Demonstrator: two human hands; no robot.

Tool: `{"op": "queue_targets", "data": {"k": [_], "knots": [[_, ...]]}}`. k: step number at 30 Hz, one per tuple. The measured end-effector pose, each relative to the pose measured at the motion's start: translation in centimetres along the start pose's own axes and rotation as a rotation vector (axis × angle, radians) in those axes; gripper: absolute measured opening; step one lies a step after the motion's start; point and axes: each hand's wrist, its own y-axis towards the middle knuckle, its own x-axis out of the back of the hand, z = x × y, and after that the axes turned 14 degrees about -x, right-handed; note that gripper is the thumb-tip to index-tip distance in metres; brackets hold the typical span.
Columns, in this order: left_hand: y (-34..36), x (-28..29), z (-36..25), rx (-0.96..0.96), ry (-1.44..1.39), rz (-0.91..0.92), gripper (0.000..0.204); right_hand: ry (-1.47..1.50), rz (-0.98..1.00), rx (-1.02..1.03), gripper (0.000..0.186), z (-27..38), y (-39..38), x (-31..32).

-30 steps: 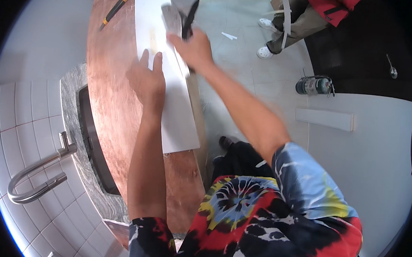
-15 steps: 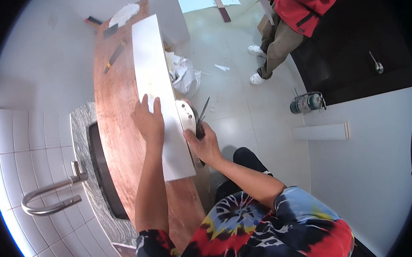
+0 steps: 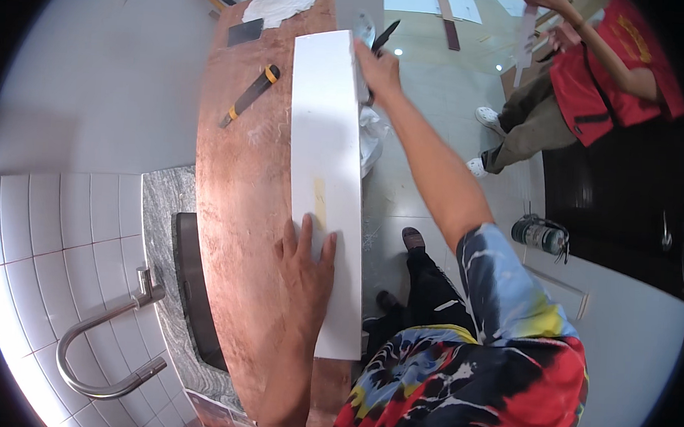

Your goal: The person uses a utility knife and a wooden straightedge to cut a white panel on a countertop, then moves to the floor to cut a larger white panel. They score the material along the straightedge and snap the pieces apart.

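A long white board (image 3: 327, 135) lies lengthwise on the reddish-brown wooden worktop. My left hand (image 3: 307, 262) rests on its near part with fingers spread, just below a small yellowish strip (image 3: 319, 204). At the board's far right corner, my right hand (image 3: 380, 75) is closed around a silver hand tool with a black handle (image 3: 385, 35). The tool runs against the board's right edge. Its body is mostly hidden by my hand, so its exact kind does not show. Left of the board lies a black and yellow utility knife (image 3: 250, 96).
White cloth-like material (image 3: 280, 4) and a dark flat block (image 3: 245, 32) lie at the worktop's far end. A sink (image 3: 194, 298) with a curved metal faucet (image 3: 108, 391) is at left. Another person in a red vest (image 3: 596, 91) stands at right, near a fire extinguisher (image 3: 540, 236).
My right hand has slid the silver tool away from me along the board's right edge to the far corner. My left hand stays on the board. The view has shifted.
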Motion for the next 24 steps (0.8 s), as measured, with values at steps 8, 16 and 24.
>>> {"op": "queue_targets", "data": {"k": [8,16,24], "knots": [[0.1,-0.5,0.7,0.006,0.026,0.015,0.052,0.071,0.099,-0.104,0.056,3.4,11.3,-2.5],[0.4,-0.3,0.7,-0.081,0.0,-0.007,0.048,-0.059,-0.018,0.022,0.061,0.9,-0.4,-0.2],[-0.5,-1.6,1.6,-0.155,0.116,-0.108,0.046,-0.128,-0.021,-0.1,0.053,-6.8,-24.4,5.7]]}}
